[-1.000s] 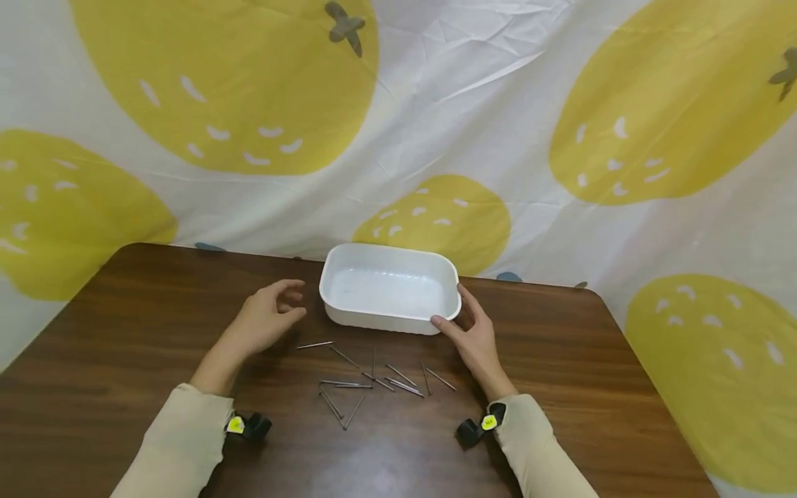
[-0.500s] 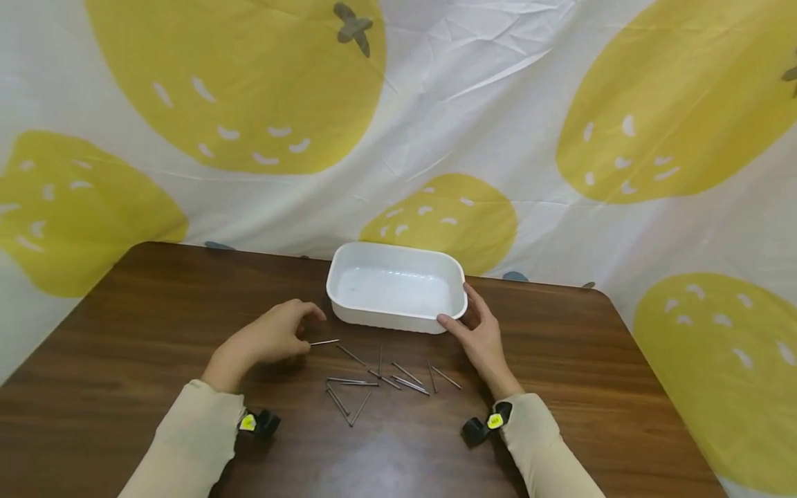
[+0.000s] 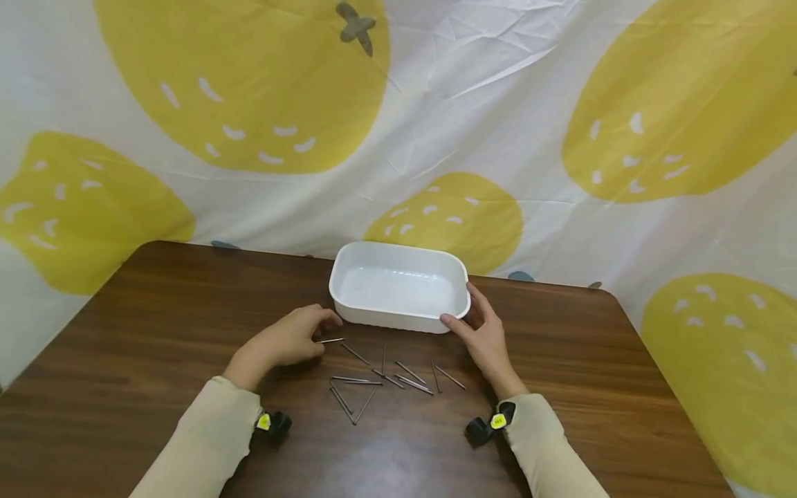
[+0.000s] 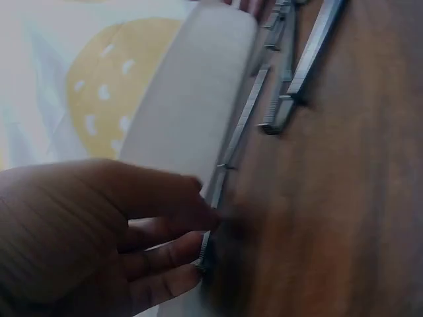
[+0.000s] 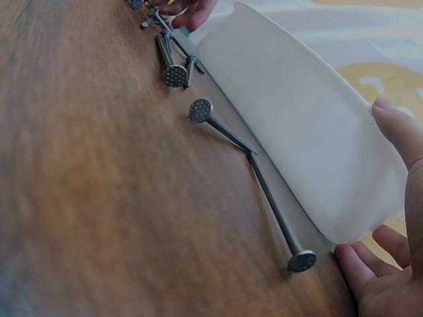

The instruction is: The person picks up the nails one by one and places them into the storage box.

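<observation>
My left hand (image 3: 283, 344) pinches one grey metal nail (image 3: 332, 340) near the front left corner of a white rectangular container (image 3: 389, 319). In the left wrist view, the pinched nail (image 4: 206, 244) runs between the thumb and fingers, partly hidden by the thumb. With thumb on the near rim and fingers round the end wall, my right hand (image 3: 484, 342) grips the container at its right end. Several more nails (image 3: 414, 384) lie scattered on the table in front of it. Their flat, patterned heads (image 5: 201, 110) show in the right wrist view.
The dark brown wooden table (image 3: 591, 408) reaches back to a hanging white cloth (image 3: 299, 207) with large yellow fruit prints. Black wrist cameras (image 3: 478, 430) sit at both sleeve cuffs.
My left hand has moved right and toward me, down to the leftmost nail, and now pinches it. The right hand keeps its grip on the container. The head view has shifted slightly.
</observation>
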`<state>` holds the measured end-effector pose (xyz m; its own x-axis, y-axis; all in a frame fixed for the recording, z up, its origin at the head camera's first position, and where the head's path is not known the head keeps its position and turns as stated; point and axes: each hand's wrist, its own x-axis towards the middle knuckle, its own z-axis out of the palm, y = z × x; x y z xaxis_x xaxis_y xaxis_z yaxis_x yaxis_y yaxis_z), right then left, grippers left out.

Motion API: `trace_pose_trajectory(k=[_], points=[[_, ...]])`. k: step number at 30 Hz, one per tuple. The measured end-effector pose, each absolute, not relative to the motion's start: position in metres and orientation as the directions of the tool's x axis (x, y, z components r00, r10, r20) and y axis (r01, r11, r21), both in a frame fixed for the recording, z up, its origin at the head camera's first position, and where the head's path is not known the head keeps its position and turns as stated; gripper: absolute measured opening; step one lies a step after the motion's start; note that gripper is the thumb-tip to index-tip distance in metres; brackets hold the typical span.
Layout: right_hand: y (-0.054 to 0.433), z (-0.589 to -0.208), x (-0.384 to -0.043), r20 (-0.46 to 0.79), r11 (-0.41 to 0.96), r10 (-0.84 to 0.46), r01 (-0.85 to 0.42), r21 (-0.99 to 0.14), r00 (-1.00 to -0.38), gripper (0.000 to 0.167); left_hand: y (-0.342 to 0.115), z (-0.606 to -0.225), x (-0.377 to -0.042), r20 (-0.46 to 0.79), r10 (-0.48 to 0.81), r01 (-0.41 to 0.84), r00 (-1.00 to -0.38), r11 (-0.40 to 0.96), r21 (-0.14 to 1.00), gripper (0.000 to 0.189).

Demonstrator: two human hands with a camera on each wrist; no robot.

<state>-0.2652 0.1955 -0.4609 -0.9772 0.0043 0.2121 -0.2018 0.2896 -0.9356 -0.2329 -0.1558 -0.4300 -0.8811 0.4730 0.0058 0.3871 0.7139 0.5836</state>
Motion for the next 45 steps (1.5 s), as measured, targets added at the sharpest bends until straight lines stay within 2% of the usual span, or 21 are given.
trace_pose_trajectory(k=[9, 20, 31, 45], points=[[0.196, -0.459, -0.264, 0.210, 0.291, -0.004, -0.202, -0.935, -0.978, 0.079, -0.142, -0.429, -0.236, -0.057, 0.437, 0.352, -0.898, 0.788, 0.506, 0.042], [0.197, -0.460, -0.264, 0.208, 0.303, -0.005, -0.200, -0.932, -0.978, 0.080, -0.140, -0.420, -0.231, -0.143, 0.378, 0.250, -0.915, 0.807, 0.535, 0.046], [0.198, -0.460, -0.265, 0.218, 0.332, -0.002, -0.206, -0.921, -0.976, 0.081, -0.134, -0.421, -0.231, -0.101, 0.368, 0.283, -0.924, 0.838, 0.466, 0.032], [0.198, -0.462, -0.266, 0.215, 0.322, -0.011, -0.207, -0.924, -0.977, 0.080, -0.151, -0.413, -0.235, -0.066, 0.430, 0.329, -0.900, 0.772, 0.543, 0.033]])
